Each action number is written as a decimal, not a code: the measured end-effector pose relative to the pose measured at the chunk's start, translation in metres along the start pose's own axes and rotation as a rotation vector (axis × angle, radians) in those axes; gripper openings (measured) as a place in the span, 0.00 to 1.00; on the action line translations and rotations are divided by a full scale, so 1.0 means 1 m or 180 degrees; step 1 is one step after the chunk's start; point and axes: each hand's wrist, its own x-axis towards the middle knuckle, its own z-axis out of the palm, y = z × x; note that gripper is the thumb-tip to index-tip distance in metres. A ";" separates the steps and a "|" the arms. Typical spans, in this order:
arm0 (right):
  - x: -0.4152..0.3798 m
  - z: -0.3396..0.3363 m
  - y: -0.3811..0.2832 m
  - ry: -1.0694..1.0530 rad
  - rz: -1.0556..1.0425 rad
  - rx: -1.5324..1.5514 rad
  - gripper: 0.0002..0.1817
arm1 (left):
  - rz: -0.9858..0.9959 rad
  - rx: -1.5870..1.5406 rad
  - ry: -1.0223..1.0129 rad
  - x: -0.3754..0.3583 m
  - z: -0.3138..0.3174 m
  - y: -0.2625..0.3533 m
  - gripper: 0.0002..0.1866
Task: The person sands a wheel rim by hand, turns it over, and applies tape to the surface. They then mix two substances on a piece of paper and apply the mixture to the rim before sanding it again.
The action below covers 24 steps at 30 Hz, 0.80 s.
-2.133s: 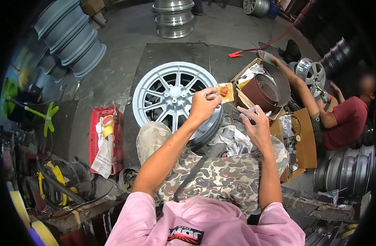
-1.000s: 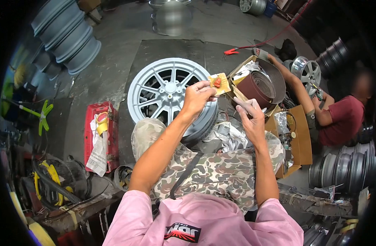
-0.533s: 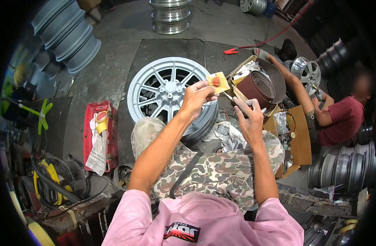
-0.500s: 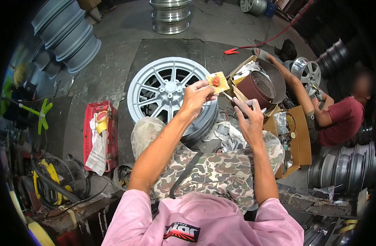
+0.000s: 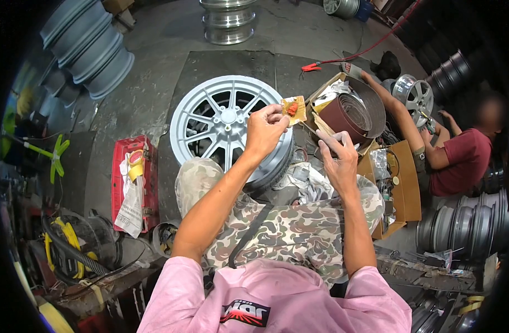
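Observation:
My left hand (image 5: 267, 129) pinches a small yellowish square sheet (image 5: 300, 104) that bears a lump of orange-red paste (image 5: 292, 109). Close on its right, my right hand (image 5: 338, 158) has its fingers closed around a thin stick-like tool (image 5: 309, 128), whose tip points towards the sheet. Below and beyond my left hand lies a light grey multi-spoke wheel (image 5: 228, 115) on a tyre, face up, in front of my knees. My left forearm passes over its lower right side.
A red toolbox (image 5: 153, 186) with tape and newspaper stands left. On the right are cardboard boxes (image 5: 411, 183) and a brown abrasive roll (image 5: 343, 119). A co-worker in a dark red shirt (image 5: 465, 161) handles another wheel (image 5: 419, 100). Stacked rims (image 5: 90, 50) stand back left.
The sheet in my left hand has tilted slightly and shifted a little left. The co-worker's hand near the other wheel has lifted. The whole view has shifted slightly.

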 end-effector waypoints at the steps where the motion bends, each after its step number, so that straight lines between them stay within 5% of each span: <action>1: 0.001 0.000 -0.002 0.0016 0.0020 0.0034 0.16 | -0.0009 -0.0003 -0.0005 0.000 0.000 -0.001 0.14; 24: 0.004 -0.005 0.001 -0.0122 0.0219 0.0416 0.13 | -0.0087 -0.0508 -0.0070 0.002 0.000 0.002 0.18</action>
